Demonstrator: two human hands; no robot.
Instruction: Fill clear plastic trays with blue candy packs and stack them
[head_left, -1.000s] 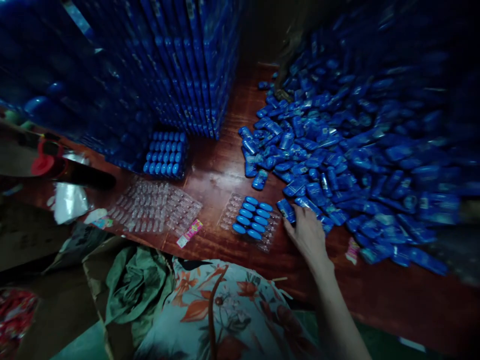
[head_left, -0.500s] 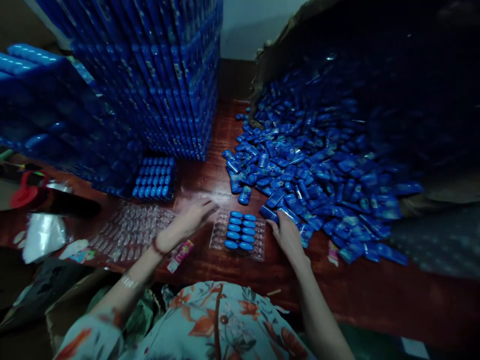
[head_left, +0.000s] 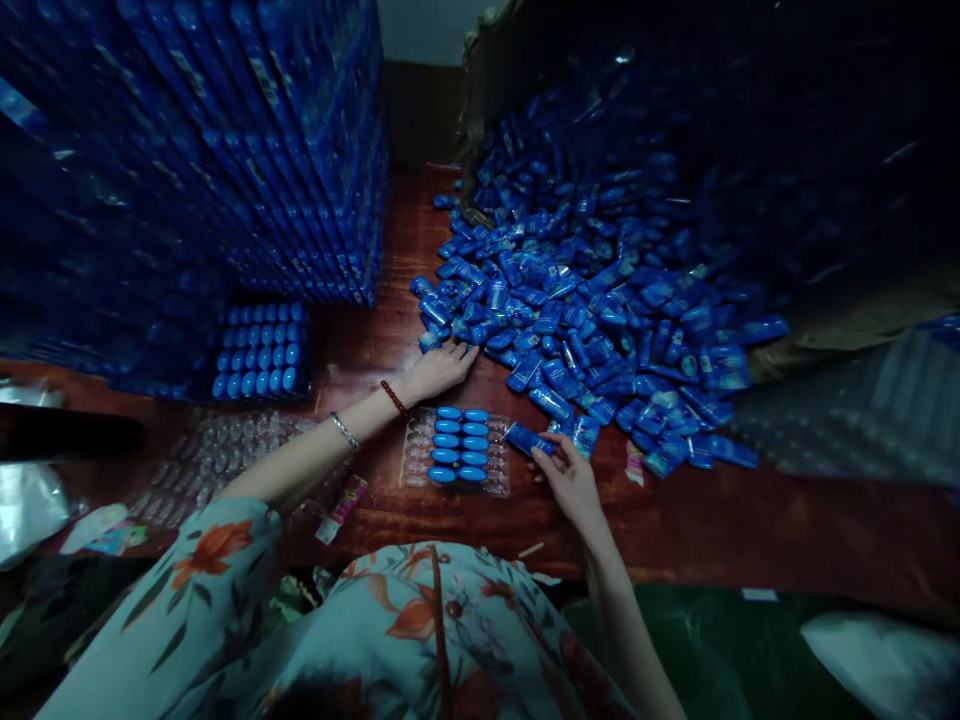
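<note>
My right hand (head_left: 568, 473) pinches one end of a blue wrapped packet (head_left: 527, 440), just right of the clear blister tray (head_left: 413, 455). Two columns of glossy blue oval pieces (head_left: 459, 443) sit in the middle of that tray. Its clear side cavities show on both sides. My left hand (head_left: 441, 370) reaches over the table beyond the tray, fingers stretched toward the near left edge of the packet pile (head_left: 555, 300). What lies under its palm is hidden.
Tall stacks of blue trays (head_left: 300, 180) rise at the left, with a smaller filled tray (head_left: 259, 350) before them. Clear empty trays (head_left: 217, 465) lie left, near a pink packet (head_left: 343, 508). A large dark carton (head_left: 840, 320) spills packets at the right.
My left hand has moved forward and right to the pile's edge. My right hand has drawn a blue packet away from the pile toward me. The view has shifted right.
</note>
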